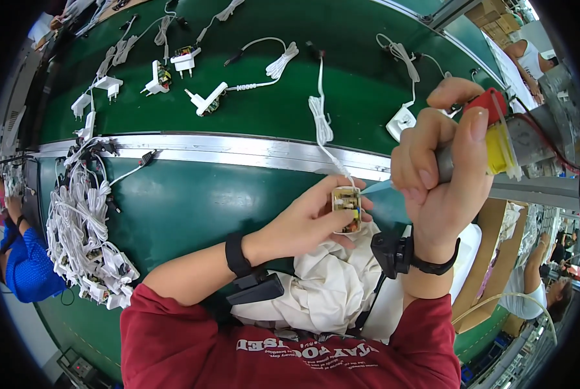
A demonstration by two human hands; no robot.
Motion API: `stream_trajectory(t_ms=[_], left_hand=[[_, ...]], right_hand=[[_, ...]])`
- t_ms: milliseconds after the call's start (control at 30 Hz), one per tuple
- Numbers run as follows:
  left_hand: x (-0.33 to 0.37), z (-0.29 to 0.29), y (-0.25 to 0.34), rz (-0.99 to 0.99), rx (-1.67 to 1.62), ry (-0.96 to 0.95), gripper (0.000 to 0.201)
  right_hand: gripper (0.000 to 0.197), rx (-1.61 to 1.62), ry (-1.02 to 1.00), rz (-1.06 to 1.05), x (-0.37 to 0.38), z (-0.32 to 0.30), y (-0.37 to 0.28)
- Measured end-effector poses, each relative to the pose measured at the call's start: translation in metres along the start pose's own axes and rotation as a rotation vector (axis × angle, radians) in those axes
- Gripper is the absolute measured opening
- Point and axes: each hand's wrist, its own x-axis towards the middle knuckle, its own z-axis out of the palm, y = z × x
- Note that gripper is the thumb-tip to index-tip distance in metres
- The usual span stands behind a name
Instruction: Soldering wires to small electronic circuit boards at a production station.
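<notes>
My left hand is closed round a white power adapter with its casing off on one side and the circuit board showing. From it a white bundled cable runs forward over the metal rail. High on the right, my right hand grips a grey cylindrical dispensing tool with a yellow ring and a red part. Its pale blue tapered nozzle points at the adapter's upper edge; whether the tip touches, I cannot tell. My fingers hide part of the tool.
A heap of white-cabled adapters lies at the left on the green bench. Beyond the metal rail, several adapters rest on a green surface. White cloth is bunched before me. A cardboard box stands right; people work on both sides.
</notes>
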Motion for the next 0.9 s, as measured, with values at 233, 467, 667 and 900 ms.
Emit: stream_trajectory(t_ms=[233,467,667,900], left_hand=[[-0.002,-0.003,0.003,0.037,-0.003,-0.088,0.043],[-0.005,-0.003,0.007,0.023,0.017,-0.108,0.043],[-0.005,-0.004,0.005,0.024,0.014,-0.089,0.042],[-0.002,-0.014,0.011,0.029,-0.077,0.038,0.04]], right_hand=[[0.034,0.031,0.012,0.01,-0.003,0.003,0.002],[0.034,0.018,0.007,0.008,-0.006,0.005,0.002],[0.037,-0.052,-0.051,0.028,-0.004,0.003,-0.007],[0.039,0.025,-0.068,0.069,-0.012,0.007,-0.008]])
